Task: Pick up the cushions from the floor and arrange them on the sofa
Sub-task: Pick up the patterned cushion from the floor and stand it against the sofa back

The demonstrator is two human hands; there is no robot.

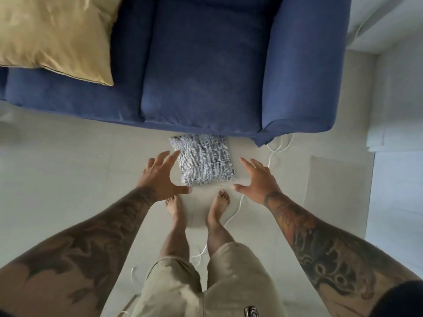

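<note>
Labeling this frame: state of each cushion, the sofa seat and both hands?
patterned cushion: flat on floor against sofa front, not gripped
gold cushion: lying on sofa
sofa: right seat bare
left hand: open, beside patterned cushion
right hand: open, beside patterned cushion

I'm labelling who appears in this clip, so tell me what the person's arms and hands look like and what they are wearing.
Both forearms are bare, with no sleeves, and covered in large dark tattoos down to the wrists. The left hand and right hand wear no gloves; no rings or watch are visible. On the right forearm the ink shows rounded, eye-like shapes. Khaki shorts are worn, and the feet are bare.
</note>
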